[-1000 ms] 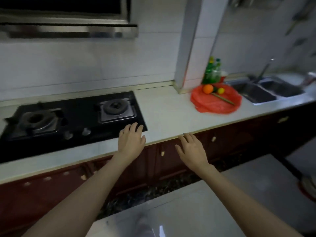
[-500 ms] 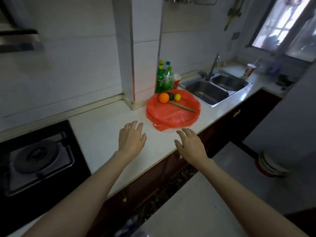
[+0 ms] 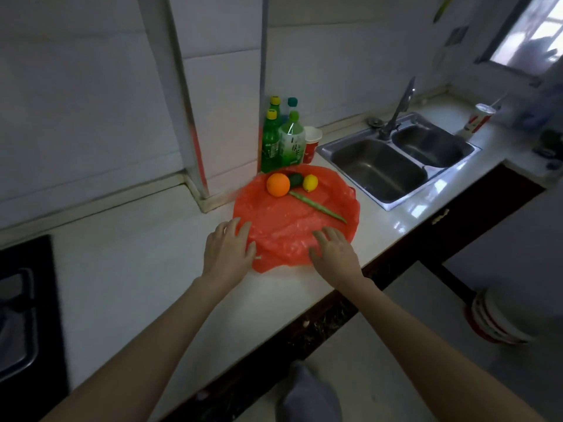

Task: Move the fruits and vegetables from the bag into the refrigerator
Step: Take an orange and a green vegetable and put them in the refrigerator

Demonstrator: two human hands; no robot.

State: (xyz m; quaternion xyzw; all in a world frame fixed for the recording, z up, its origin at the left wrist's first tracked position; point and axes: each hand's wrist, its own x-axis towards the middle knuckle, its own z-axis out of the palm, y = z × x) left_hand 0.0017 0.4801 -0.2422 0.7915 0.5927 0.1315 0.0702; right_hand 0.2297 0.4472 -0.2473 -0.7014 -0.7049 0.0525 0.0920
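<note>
Since both our hands hover over the near edge of the red bag (image 3: 292, 229) at frame centre, fingers spread and gripping nothing, we should reach past the plastic to the produce at its far side. Our left hand (image 3: 228, 251) is nearer the orange (image 3: 277, 184); our right hand (image 3: 333, 254) could take the lemon (image 3: 310, 183) or the long green pod (image 3: 316, 206). A dark green vegetable (image 3: 295, 180) sits between the two fruits. No refrigerator shows.
</note>
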